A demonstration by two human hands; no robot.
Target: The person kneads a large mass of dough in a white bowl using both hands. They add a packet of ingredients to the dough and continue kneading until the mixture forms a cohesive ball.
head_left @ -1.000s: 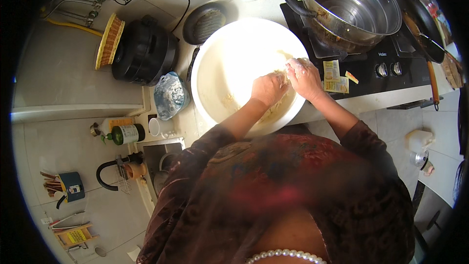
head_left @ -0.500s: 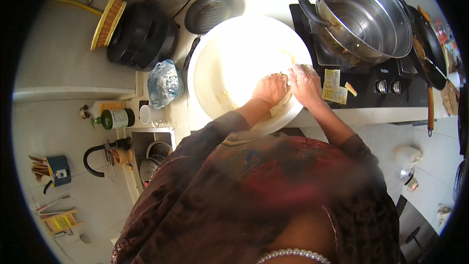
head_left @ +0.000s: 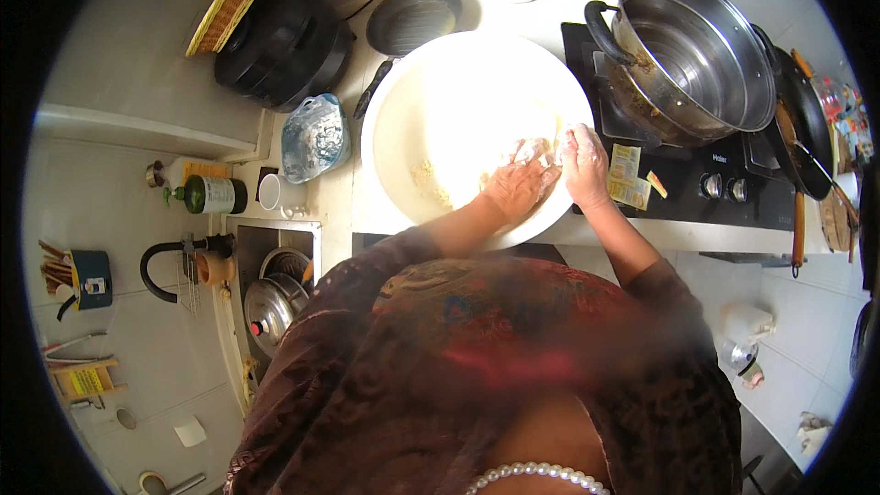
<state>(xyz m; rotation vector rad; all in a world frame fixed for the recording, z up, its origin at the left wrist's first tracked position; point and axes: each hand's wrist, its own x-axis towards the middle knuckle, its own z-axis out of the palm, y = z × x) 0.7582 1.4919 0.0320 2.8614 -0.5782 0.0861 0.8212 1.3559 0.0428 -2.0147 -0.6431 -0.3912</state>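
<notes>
A large white basin (head_left: 390,142) stands on the counter in front of me, its inside washed out by bright light. My left hand (head_left: 524,185) is inside it at the near right, back up, fingers spread and floury, pressing on pale dough. Most of that dough is hidden by the hand and the glare. My right hand (head_left: 585,165), also floury, is curled closed over the basin's right rim beside the left. Crumbly bits of dough (head_left: 426,181) cling to the basin's left inner wall.
Right of the basin, a big steel pot (head_left: 687,55) stands on a black gas hob (head_left: 678,165) with a torn packet (head_left: 630,177). A grill pan (head_left: 414,20), black cooker (head_left: 284,41) and blue plastic bowl (head_left: 314,139) lie leftward. The sink (head_left: 316,247) is at near left.
My left hand has turned and flattened, fingers spreading toward the basin's right wall. My right hand has curled closed at the rim. The whole view has shifted slightly.
</notes>
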